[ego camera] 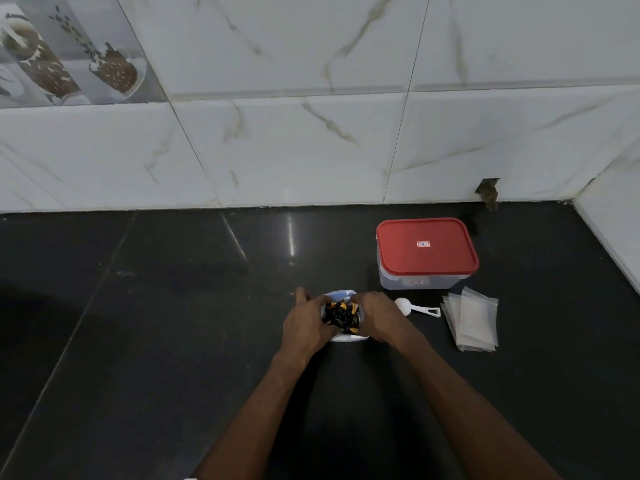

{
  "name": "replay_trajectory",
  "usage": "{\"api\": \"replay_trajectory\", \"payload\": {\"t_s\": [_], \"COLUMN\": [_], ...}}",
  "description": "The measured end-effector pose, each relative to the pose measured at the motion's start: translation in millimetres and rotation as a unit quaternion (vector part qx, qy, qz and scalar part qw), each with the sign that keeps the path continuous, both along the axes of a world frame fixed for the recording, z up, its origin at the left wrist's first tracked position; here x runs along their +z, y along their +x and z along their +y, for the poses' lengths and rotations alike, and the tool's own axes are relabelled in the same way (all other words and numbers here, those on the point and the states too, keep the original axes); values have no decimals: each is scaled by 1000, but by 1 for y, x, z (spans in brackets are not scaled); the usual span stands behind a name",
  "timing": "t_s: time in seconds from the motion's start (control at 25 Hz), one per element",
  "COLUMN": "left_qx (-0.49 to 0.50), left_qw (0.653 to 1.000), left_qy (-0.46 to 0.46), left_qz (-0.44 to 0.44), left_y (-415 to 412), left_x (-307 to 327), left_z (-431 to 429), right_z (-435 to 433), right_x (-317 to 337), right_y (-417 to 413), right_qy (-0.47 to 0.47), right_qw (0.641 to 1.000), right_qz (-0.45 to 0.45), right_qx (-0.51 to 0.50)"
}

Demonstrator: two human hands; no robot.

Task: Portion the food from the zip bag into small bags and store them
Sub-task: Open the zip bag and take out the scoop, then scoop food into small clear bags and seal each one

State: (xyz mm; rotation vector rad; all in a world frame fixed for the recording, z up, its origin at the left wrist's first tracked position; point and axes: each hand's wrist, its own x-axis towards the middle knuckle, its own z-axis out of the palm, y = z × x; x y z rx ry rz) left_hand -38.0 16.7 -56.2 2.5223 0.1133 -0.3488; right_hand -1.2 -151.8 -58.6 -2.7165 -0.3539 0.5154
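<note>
While the box (pixel 426 253) carries a small red-and-white sticker in the middle of its red lid (pixel 426 245), the print on it is too small to read, and a dark mark low on the clear front wall is just as illegible. Both arms reach forward over the dark counter (pixel 138 341) and meet at the zip bag (pixel 343 315), which stands open just in front of the person. The left hand (pixel 306 323) curls its fingers round the bag's left side, thumb raised behind the rim; the right hand (pixel 377 317) clasps the right side, fingers closed on the plastic (their tips are hidden). Dark and orange food (pixel 341 315) shows in the mouth. A white scoop (pixel 417 307) lies just right of the right hand, and small bags (pixel 472 322) are stacked beyond it, in front of the box.
</note>
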Motion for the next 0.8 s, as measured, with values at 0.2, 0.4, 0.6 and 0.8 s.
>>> {"api": "replay_trajectory", "payload": {"t_s": [0.2,0.4,0.6,0.8], "left_qx": [-20,-18,5,55], "left_qw": [999,999,998,994], "left_qy": [-19,-31,-52,-62], "left_qz": [18,21,-38,-77], "left_y": [-1,0,-2,-11], "left_x": [-1,1,-3,7], "left_z": [-4,13,18,15], "right_z": [5,-14,-46,-117], "right_x": [-1,15,19,9], "right_y": [-3,-17,-48,-54], "right_qy": [-3,86,99,28], "right_qw": [1000,996,983,916], "right_qz": [10,2,-38,-156], "right_qx": [3,-30,-152,-368]}}
